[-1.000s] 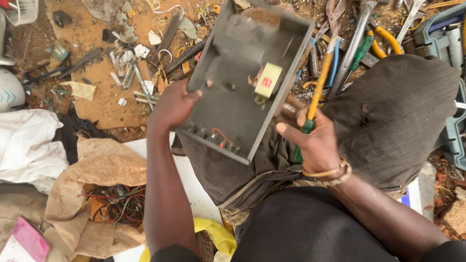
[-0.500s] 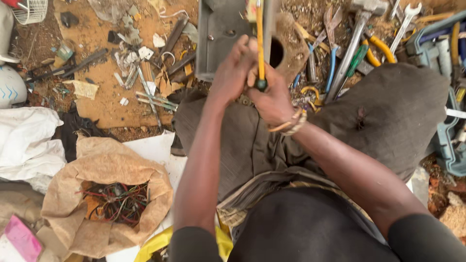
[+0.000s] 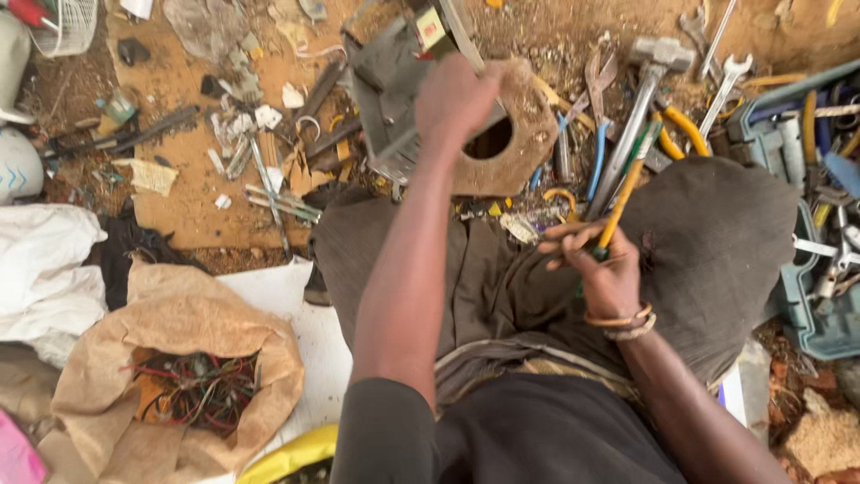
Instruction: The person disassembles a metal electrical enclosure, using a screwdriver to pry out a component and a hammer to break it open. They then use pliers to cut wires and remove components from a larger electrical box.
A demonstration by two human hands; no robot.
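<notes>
Head view: my left hand (image 3: pixel 452 99) grips the grey metal case (image 3: pixel 394 99) out over the dirt ground (image 3: pixel 188 193) beyond my knees — my right hand (image 3: pixel 605 273) closed around the yellow-handled screwdriver (image 3: pixel 623 202). Case looks opened; its yellow part (image 3: pixel 431 29) remains inside, judging roughly.

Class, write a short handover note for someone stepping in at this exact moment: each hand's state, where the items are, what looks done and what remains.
Left hand: stretched forward, gripping the grey metal casing over the dirt, beside a brown block with a round hole.
Right hand: closed on a yellow-handled screwdriver, resting on the lap.
Nearby: paper bag of coloured wires on the person's left; hammer, spanners and pliers ahead; blue-grey toolbox on the person's right.
Done: casing lies away from the lap, tool off it.
Left: a yellow part remains on the casing.
</notes>
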